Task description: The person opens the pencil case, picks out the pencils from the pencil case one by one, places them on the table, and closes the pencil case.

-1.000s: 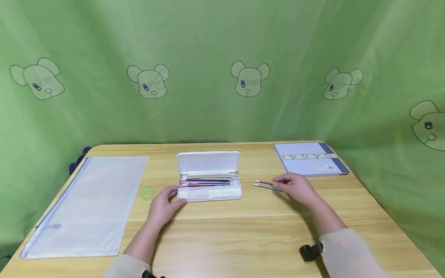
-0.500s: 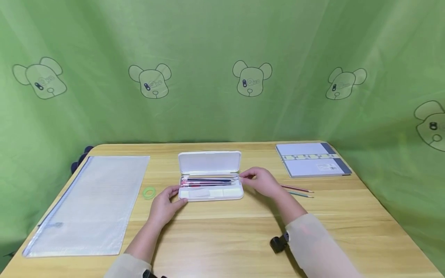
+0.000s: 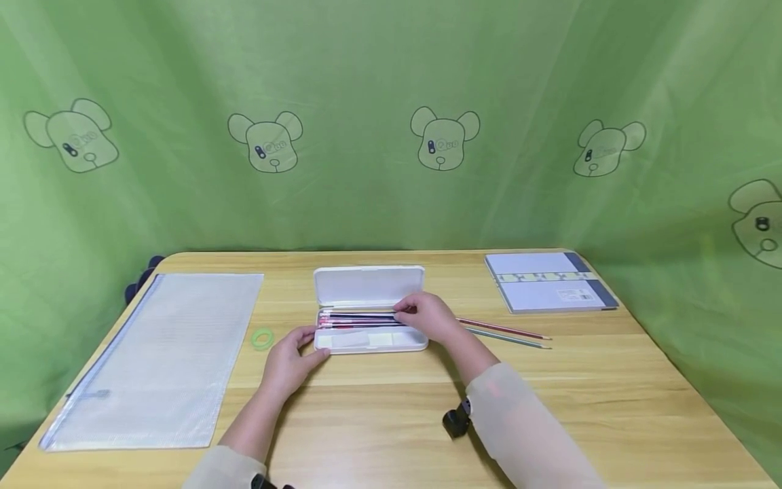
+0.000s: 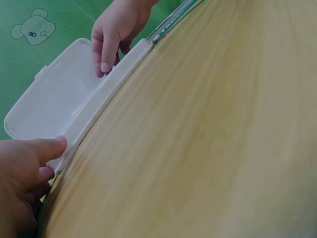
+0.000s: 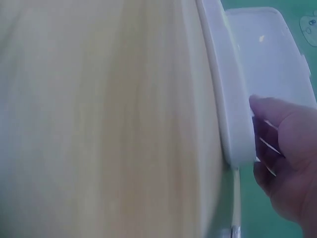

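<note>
A white pencil case [image 3: 370, 341] lies with its lid [image 3: 369, 286] raised, and several pencils [image 3: 357, 319] rest inside. My left hand [image 3: 286, 363] holds the case's left end, thumb at the front edge, as the left wrist view also shows. My right hand [image 3: 427, 317] reaches over the case's right half, its thumb and fingertips down at the pencils. Whether it pinches one is hidden. Right of the case, a red pencil [image 3: 507, 329] and a teal pencil [image 3: 510, 337] lie on the table, partly behind the right hand.
A clear zip pouch [image 3: 159, 360] lies at the left of the wooden table [image 3: 366, 428]. A green ring-shaped item [image 3: 262, 339] sits between pouch and case. At the back right lies a grey-white notebook [image 3: 546, 285] with a patterned band. A green curtain [image 3: 354, 210] hangs behind.
My right hand has let go of the red and teal pencils on the table and moved left, over the pencils in the case. My left hand stays on the case's left end.
</note>
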Demonstrator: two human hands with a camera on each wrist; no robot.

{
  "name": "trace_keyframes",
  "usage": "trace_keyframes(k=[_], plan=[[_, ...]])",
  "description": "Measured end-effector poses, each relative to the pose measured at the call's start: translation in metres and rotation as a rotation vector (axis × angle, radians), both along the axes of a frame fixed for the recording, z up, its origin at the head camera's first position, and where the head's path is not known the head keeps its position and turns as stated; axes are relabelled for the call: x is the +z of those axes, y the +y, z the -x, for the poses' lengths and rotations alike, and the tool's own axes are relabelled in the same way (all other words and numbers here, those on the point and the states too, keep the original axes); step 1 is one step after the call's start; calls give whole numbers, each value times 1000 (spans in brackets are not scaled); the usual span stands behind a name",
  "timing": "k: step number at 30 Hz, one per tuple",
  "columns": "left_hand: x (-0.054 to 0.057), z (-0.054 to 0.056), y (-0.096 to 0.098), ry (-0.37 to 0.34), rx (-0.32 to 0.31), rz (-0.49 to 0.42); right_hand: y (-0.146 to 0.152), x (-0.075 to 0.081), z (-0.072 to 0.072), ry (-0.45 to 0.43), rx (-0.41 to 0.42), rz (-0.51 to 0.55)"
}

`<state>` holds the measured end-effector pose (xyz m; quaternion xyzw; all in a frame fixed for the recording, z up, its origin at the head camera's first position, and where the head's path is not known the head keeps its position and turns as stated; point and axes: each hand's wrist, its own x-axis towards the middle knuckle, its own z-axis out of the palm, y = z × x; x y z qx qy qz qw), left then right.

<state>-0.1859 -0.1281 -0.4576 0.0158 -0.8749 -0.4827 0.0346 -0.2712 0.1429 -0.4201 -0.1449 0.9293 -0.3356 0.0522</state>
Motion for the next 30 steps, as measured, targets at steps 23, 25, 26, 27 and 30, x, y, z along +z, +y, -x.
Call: trace_keyframes(k=[23, 25, 26, 27, 30], plan=[[-1, 0, 0, 13, -2, 12, -11, -3, 4, 16, 21, -165], [-1, 0, 0, 13, -2, 12, -10, -3, 4, 21, 22, -155], [-1, 0, 0, 11, -2, 12, -10, -3, 3, 21, 23, -144], [-1, 0, 0, 10, -1, 11, -9, -3, 3, 21, 24, -134], [-1, 0, 1, 5, -1, 7, -7, -3, 2, 18, 28, -96]])
